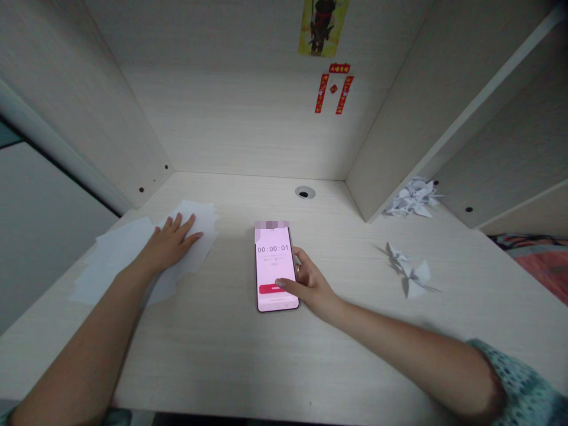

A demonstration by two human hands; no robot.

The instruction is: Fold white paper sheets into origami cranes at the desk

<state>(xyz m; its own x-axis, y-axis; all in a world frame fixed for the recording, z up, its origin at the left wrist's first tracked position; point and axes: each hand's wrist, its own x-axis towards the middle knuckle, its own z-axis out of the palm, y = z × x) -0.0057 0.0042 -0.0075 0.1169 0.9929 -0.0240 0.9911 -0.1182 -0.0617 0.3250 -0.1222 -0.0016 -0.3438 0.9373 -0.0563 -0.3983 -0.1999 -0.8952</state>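
Observation:
My right hand (pixel 308 284) grips a smartphone (pixel 274 266) from its right side, the thumb over the red button near the bottom of its lit pink screen. The screen reads 00:00:01. On the left, my left hand (pixel 173 239) lies with fingers spread on overlapping sheets of white paper (pixel 110 254). Two folded paper cranes (pixel 406 269) sit on the desk to the right of the phone. Farther back on the right is a heap of folded white paper pieces (pixel 415 196), partly hidden by an upright panel.
The pale wooden desk (pixel 213 355) is bounded by a back wall and side panels. An upright divider (pixel 377 165) stands at the right. A round cable hole (pixel 305 192) is near the back. Red decorations (pixel 339 69) and a yellow card (pixel 323 29) are on the wall. Red cloth (pixel 541 266) lies far right.

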